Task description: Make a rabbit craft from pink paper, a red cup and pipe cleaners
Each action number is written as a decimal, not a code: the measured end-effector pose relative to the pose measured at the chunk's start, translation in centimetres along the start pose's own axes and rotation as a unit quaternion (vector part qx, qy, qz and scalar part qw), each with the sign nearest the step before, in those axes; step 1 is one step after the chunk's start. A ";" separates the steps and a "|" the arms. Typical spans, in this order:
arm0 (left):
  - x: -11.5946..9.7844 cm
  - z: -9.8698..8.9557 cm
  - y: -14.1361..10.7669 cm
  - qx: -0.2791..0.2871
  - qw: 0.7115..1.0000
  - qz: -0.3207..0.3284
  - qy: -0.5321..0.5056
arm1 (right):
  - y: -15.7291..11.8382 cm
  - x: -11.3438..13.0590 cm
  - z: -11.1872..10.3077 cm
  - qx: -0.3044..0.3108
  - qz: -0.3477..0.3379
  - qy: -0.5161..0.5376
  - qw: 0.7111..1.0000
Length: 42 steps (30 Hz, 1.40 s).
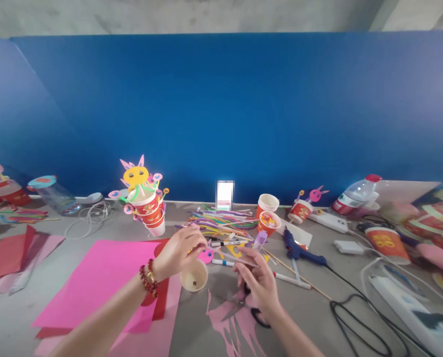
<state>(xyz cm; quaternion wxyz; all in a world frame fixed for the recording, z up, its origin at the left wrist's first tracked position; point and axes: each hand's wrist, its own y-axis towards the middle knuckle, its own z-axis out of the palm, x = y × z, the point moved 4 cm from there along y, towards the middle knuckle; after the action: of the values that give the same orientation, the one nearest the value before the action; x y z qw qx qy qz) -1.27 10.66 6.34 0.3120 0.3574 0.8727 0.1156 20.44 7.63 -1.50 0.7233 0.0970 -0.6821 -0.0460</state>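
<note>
The right hand (pixel 257 280) appears to pinch a thin pale strip (pixel 242 260) between thumb and fingers, its free end pointing left. The left hand (pixel 180 250), wearing beaded bracelets (pixel 149 278), has its fingers curled in toward the thumb; whether anything is caught between them I cannot tell.

Just beside the left fingertips, on their right, is a pink paper face (pixel 207 256) with eyes. A paper cup (pixel 189 282) with a dark spot or hole in its bottom sits on the near side of that hand, its open mouth facing up. Scissors (pixel 242 302) lie under the right hand, over cut pink scraps (pixel 231 325).

The step in hand looks like handling small paper-craft pieces above the cup. The next move seems to call for a light fingertip grip on the narrow strip and care around the blades.

Farther out, pink and red sheets (pixel 102 282) spread to the left, with a stack of decorated cups (pixel 146 206) beyond them. Coloured sticks (pixel 221 223) lie in the far middle, and a blue glue gun (pixel 298 252) rests to the right.
</note>
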 end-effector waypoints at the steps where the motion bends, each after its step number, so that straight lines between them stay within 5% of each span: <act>1: -0.2 0.0 -0.3 -0.007 1.000 -0.010 -0.028 | -0.1 0.5 0.0 -0.005 -0.004 0.005 1.000; 8: 0.8 0.6 -2.5 -0.078 0.978 -0.117 -0.156 | -0.2 0.7 0.1 -0.011 0.008 0.033 0.999; 13: 0.8 0.2 -3.3 -0.075 0.986 -0.127 -0.082 | 0.2 0.2 0.2 0.009 0.027 0.038 0.999; 15: -0.7 -0.1 -3.1 -0.051 0.995 -0.081 0.008 | 0.0 0.2 0.5 0.026 0.036 0.034 0.998; 18: -3.5 0.8 -2.7 0.065 0.992 -0.015 0.108 | -0.7 0.4 1.4 0.062 0.059 0.016 0.996; 21: -4.8 1.7 -2.9 0.109 0.986 -0.025 0.123 | -1.3 0.7 2.2 0.108 0.071 -0.004 0.992; 25: -2.8 1.7 -3.8 0.006 0.994 -0.073 0.080 | 0.7 1.5 2.2 0.147 -0.008 -0.110 0.983; 27: -0.4 1.3 -4.3 -0.078 0.986 -0.138 0.060 | 3.3 1.7 2.2 0.136 -0.085 -0.301 0.940; 29: 1.6 1.1 -4.7 -0.134 0.972 -0.189 0.032 | 6.4 1.3 2.9 0.139 -0.104 -0.368 0.913; 35: 4.1 1.0 -4.7 -0.164 0.959 -0.229 -0.031 | 13.8 -1.7 8.1 0.172 -0.140 -0.510 0.831; 42: 4.7 0.7 -5.0 -0.176 0.955 -0.235 -0.045 | 16.8 -4.2 11.8 0.235 -0.151 -0.594 0.755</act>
<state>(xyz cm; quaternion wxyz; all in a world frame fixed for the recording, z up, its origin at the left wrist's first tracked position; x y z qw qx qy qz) -6.11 10.32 1.51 0.4277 0.0866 0.8826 0.1750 7.27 23.95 -1.63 0.1114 0.3188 -0.9403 -0.0414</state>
